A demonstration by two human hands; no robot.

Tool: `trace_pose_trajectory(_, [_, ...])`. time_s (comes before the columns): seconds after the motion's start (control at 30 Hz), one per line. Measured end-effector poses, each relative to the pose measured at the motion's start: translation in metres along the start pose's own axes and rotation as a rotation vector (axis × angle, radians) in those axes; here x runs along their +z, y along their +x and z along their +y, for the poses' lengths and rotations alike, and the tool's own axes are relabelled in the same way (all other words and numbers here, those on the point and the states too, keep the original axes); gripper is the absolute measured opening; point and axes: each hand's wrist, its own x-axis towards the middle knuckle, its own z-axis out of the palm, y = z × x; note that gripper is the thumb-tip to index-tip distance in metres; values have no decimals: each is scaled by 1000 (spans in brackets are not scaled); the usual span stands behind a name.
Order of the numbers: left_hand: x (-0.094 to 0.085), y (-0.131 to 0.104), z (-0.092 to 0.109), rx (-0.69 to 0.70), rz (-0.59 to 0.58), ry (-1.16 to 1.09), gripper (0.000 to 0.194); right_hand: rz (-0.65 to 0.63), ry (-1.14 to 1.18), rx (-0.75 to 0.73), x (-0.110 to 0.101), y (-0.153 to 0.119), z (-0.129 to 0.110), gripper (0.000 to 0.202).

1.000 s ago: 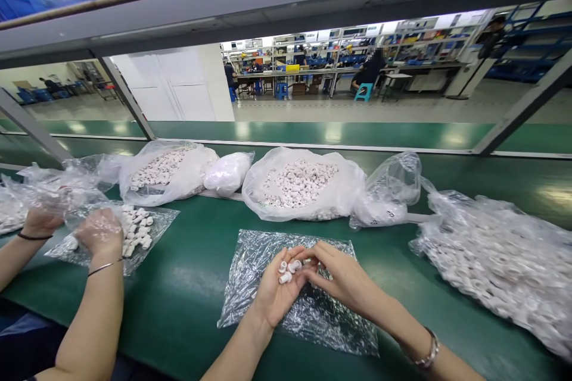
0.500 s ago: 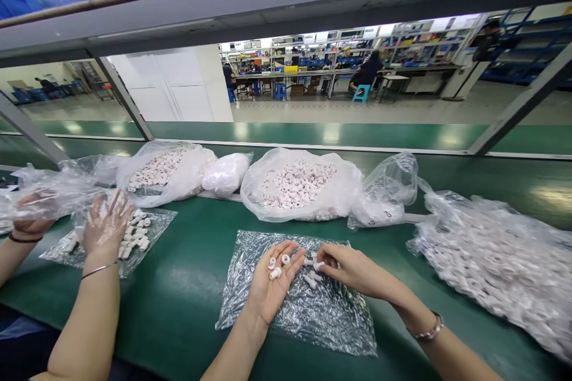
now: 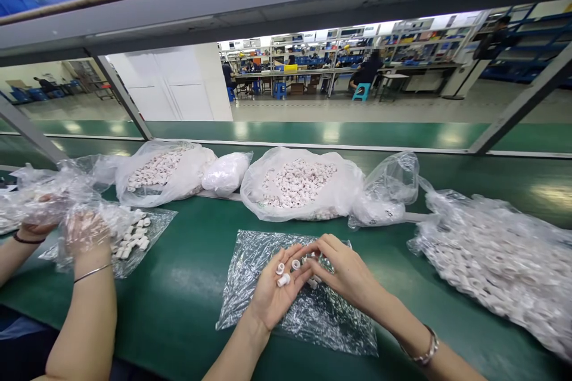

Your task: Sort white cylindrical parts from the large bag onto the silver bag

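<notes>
Left hand is palm-up and spread, 3 white fittings sitting in it. Right hand is curled just beside them, fingertips narrow; can't tell if they're pinching anything. Looks to me like a handling-by-the-piece step, and the next move calls for a light fingertip grip and a level palm. Under the hands: 1 clear plastic sheet on the green bench, with a few loose pieces on it, too hidden to count. Over left, a co-worker's 2 hands are in clear plastic. Farther back I count 1 big clear bag at right, 1 clear bundle, 2 filled translucent bags, and 1 small white bag between those 2.
</notes>
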Motion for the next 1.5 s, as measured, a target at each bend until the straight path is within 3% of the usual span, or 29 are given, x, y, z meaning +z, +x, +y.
trace_pose_trajectory(0.1, [-3,2,-7,-56,-16,11,40,-36,-91,23,14,-2,-1,13])
trace_pose_trajectory(0.2, [-5,4,-10,-89,-8,2,40,-66,-16,87,21,-3,1,18])
trace_pose_trajectory(0.37, [-6,4,-1,-94,23,-53,42,-119,361,189,-2,5,18,22])
trace_pose_trajectory(0.43, [-9,5,3,-79,74,-42,38,-150,413,205,-15,9,27,25])
trace_pose_trajectory(0.57, [-17,9,5,-38,118,-1,29,-215,341,207,-28,10,44,28])
trace_pose_trajectory(0.73, [-18,9,0,-63,16,135,40,-286,123,230,-25,5,52,22])
trace_pose_trajectory(0.83, [-14,7,-3,-87,-23,262,47,-310,-22,239,-22,3,48,18])
trace_pose_trajectory(0.9, [-12,6,-5,-105,-37,331,51,-240,-40,213,-20,3,39,14])
trace_pose_trajectory(1.0, [-10,6,-8,-140,-20,400,55,-159,110,114,-16,2,18,14])
trace_pose_trajectory(1.2, [-8,3,-16,-188,38,582,58,-231,227,-30,-5,-3,-12,8])
trace_pose_trajectory(1.27, [-8,1,-15,-134,73,644,58,-195,244,-13,-1,-2,-8,15])
trace_pose_trajectory(1.37, [-8,1,-7,161,217,677,48,-105,258,47,11,0,4,18])
trace_pose_trajectory(1.43, [-8,2,1,340,284,582,37,-76,197,50,22,1,12,13])
trace_pose_trajectory(1.5, [-9,4,11,348,285,399,31,-66,105,17,31,0,18,8])
